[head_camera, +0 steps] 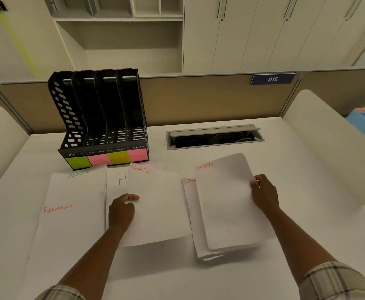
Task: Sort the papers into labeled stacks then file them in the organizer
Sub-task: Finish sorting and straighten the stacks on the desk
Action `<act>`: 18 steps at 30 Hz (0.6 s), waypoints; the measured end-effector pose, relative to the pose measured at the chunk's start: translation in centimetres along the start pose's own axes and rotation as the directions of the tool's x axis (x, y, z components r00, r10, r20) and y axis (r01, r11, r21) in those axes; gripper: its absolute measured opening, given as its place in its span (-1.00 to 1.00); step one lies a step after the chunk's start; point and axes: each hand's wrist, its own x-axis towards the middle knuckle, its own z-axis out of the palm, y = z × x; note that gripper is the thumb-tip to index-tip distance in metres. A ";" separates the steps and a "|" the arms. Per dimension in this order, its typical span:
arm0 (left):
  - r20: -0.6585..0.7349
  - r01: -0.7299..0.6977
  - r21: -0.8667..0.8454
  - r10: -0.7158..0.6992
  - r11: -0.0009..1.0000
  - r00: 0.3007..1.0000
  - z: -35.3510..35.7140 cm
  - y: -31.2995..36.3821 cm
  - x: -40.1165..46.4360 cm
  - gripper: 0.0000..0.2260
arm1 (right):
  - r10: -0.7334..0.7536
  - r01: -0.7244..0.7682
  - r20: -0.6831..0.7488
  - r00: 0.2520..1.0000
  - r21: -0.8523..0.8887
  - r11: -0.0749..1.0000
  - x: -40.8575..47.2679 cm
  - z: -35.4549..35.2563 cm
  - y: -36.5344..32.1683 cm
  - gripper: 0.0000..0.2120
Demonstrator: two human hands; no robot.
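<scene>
My right hand (263, 194) pinches the right edge of a SPORTS sheet (229, 204), thumb on top, and the sheet sits tilted over the unsorted pile (195, 230), whose next page also reads SPORTS at its corner. My left hand (120, 211) curls its fingers on the left edge of another SPORTS page (159, 208) in the middle of the desk (296, 169); whether it pinches the page or only presses it down, I cannot tell. That page overlaps a sheet marked with a green H (116, 185). Further left lie an ADMIN sheet (79, 182) and a FINANCE sheet (69, 224), the one partly under the other. The black organizer (103, 118) stands behind them, four slots, all without papers, with sticky labels (105, 159) along its front.

I judge the sorting is barely begun. The risk I see is mixing: the middle SPORTS page covers the H sheet, so a stack built there could swallow it. The right-hand sheet could also drag the page beneath it, since thin paper clings. The organizer's labels are too blurred to read, so filing could go to the wrong slot.
</scene>
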 end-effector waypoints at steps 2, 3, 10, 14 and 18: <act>-0.016 -0.011 -0.025 0.011 1.000 1.000 -0.6 0.1 0.2 -0.66 | -0.033 0.033 0.000 0.999 0.015 0.999 0.1 0.0 -1.2 -0.85; -0.017 -0.020 -0.031 0.019 0.999 1.000 -0.8 0.1 0.2 -0.69 | -0.041 0.041 0.006 0.999 0.023 0.999 0.1 0.2 -1.9 -0.84; 0.016 -0.028 -0.147 0.030 0.989 0.999 -0.7 1.2 -1.0 -0.74 | -0.098 0.093 0.089 0.991 0.057 0.994 -3.0 5.7 -7.7 -0.82; 0.065 -0.018 -0.185 0.031 0.983 0.997 -0.5 1.7 -1.4 -0.71 | -0.073 0.065 0.153 0.985 0.054 0.996 -5.6 9.2 -9.3 -0.81; 0.085 0.029 -0.143 -0.017 0.989 0.996 -0.4 1.3 -1.1 -0.65 | -0.086 0.071 0.254 0.963 0.068 0.995 -7.5 11.2 -9.6 -0.78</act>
